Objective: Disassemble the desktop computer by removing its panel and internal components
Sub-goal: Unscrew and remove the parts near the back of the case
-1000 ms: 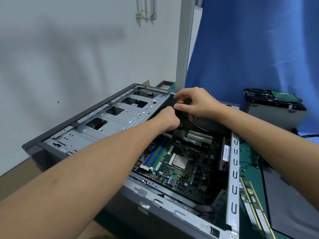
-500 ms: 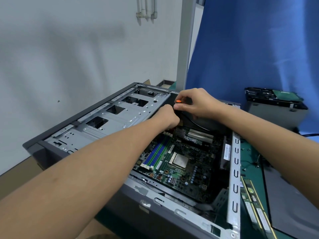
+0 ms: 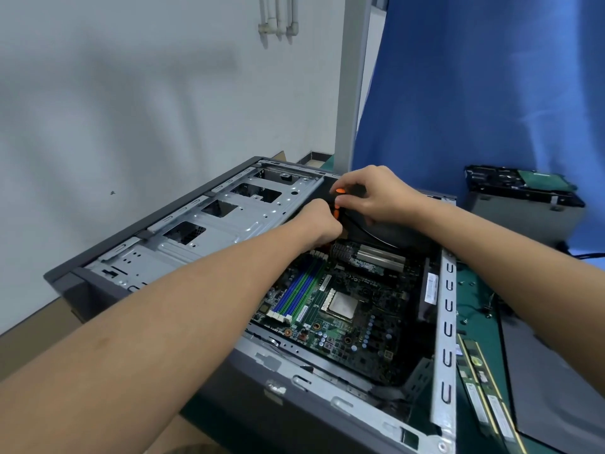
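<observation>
The open desktop case (image 3: pixel 444 326) lies on its side with the green motherboard (image 3: pixel 353 335) and its bare CPU (image 3: pixel 342 305) exposed. A silver drive cage (image 3: pixel 212 231) fills the case's left half. At the far end, above a black part (image 3: pixel 389 235), both hands meet on an orange-and-black screwdriver (image 3: pixel 340 191). My right hand (image 3: pixel 383 194) pinches its orange top with thumb and fingertips. My left hand (image 3: pixel 319 222) is curled round the handle just below. The tool's tip is hidden behind my hands.
Two memory sticks (image 3: pixel 484 391) lie on the green mat right of the case, beside a dark flat panel (image 3: pixel 556 388). A few small screws (image 3: pixel 471 283) dot the mat. A removed grey box (image 3: pixel 523 204) stands at the back right before a blue curtain.
My hands stay on the screwdriver at the far end of the case. The right hand's fingers have shifted slightly on the orange top.
</observation>
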